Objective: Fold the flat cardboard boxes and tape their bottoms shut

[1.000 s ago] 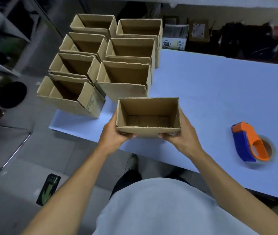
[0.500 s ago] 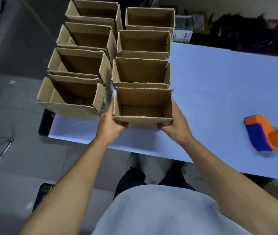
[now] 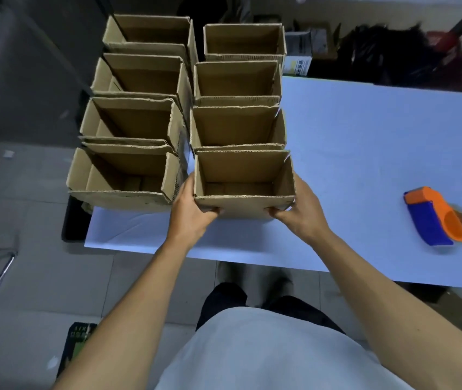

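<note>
Brown open-topped cardboard box (image 3: 245, 182) slid forward from mid-worktop, ended touching last box of right-hand row of folded boxes (image 3: 238, 88). Left hand (image 3: 189, 209) and right hand (image 3: 301, 211) both gripped its near corners. Orange-and-blue tape dispenser (image 3: 435, 218) lay idle on pale blue worktop (image 3: 365, 142). Judged: this box done, parked.

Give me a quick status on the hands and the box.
Left hand and right hand grip the open box at its sides. Box sits at the near end of the right row. Tape dispenser lies apart, nothing blocking.
</note>
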